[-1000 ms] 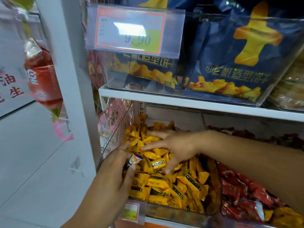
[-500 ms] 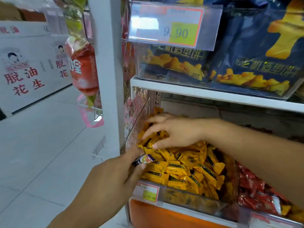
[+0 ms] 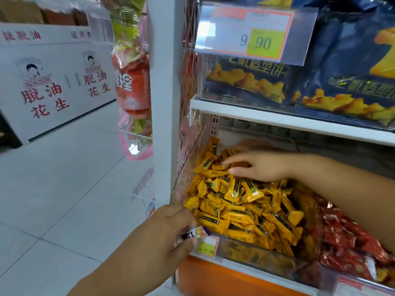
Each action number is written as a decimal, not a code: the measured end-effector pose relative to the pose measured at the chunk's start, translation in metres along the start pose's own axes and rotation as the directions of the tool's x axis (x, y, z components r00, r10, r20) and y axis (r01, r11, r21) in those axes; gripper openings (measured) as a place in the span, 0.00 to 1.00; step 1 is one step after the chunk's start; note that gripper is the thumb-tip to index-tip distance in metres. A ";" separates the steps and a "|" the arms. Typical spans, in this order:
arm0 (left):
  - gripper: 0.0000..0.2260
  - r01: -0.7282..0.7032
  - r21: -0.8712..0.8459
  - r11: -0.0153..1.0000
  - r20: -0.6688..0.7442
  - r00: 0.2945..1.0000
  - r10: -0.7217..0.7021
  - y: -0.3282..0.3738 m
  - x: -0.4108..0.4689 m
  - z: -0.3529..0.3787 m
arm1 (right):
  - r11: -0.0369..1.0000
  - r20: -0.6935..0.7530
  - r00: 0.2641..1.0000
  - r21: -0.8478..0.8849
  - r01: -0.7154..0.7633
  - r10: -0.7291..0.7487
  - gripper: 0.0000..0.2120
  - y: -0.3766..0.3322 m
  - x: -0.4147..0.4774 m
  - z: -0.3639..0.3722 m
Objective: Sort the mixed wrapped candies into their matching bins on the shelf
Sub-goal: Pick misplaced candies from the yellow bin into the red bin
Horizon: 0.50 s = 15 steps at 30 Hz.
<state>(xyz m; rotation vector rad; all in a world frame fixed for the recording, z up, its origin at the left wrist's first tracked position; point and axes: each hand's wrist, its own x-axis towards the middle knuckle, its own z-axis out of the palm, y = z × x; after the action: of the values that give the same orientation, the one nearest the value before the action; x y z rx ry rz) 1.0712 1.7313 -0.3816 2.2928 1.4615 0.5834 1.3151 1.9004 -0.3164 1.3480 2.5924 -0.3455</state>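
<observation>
A clear bin (image 3: 267, 256) on the lower shelf is heaped with yellow wrapped candies (image 3: 241, 208). My right hand (image 3: 258, 165) lies flat on the back of the pile, its fingers stretched out to the left. My left hand (image 3: 162, 238) is in front of the bin's left corner and pinches a small dark and white wrapped candy (image 3: 195, 232) between thumb and fingers. To the right, a second bin holds red wrapped candies (image 3: 346, 240).
The upper shelf (image 3: 277, 118) carries blue snack bags (image 3: 333, 67) behind a 9.90 price tag (image 3: 254, 35). A white shelf post (image 3: 166, 92) stands left of the bins, with a red snack bag (image 3: 132, 86) hanging beside it. Grey aisle floor (image 3: 64, 178) lies left.
My left hand has drawn the small candy out of the yellow bin, down to its front left corner. My right hand has slid toward the back of the pile. The view has swung left.
</observation>
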 end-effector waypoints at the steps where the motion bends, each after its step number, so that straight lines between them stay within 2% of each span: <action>1: 0.10 -0.004 -0.005 1.000 -0.003 1.000 0.004 -0.001 0.000 0.000 | 0.995 -0.045 0.994 0.002 0.097 -0.097 0.23 -0.019 0.002 0.000; 3: 0.09 0.009 -0.012 1.000 0.002 1.000 -0.009 -0.001 -0.001 -0.002 | 0.956 -0.091 0.962 -0.167 0.240 -0.257 0.23 -0.061 0.010 0.010; 5: 0.09 0.029 -0.044 0.999 0.008 1.000 -0.029 -0.003 -0.002 -0.004 | 0.914 0.017 0.958 -0.297 0.278 -0.286 0.26 -0.084 0.020 0.028; 7: 0.12 0.007 -0.063 0.998 0.022 1.000 -0.005 -0.006 -0.001 -0.005 | 0.933 0.100 0.974 -0.282 0.223 -0.203 0.27 -0.072 0.029 0.039; 11: 0.16 0.015 -0.069 0.997 0.091 0.996 -0.008 -0.005 -0.004 -0.007 | 0.983 0.096 0.995 -0.181 0.036 -0.018 0.26 -0.007 0.029 0.026; 15: 0.10 0.005 -0.106 0.994 0.080 0.997 0.003 -0.002 -0.007 -0.008 | 0.989 0.115 0.993 -0.148 -0.020 0.037 0.26 0.011 0.018 0.017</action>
<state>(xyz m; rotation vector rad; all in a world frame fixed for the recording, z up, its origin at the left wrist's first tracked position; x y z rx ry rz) 1.0630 1.7259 -0.3768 2.2071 1.3609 0.5485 1.3152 1.9156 -0.3387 1.2738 2.4477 -0.2183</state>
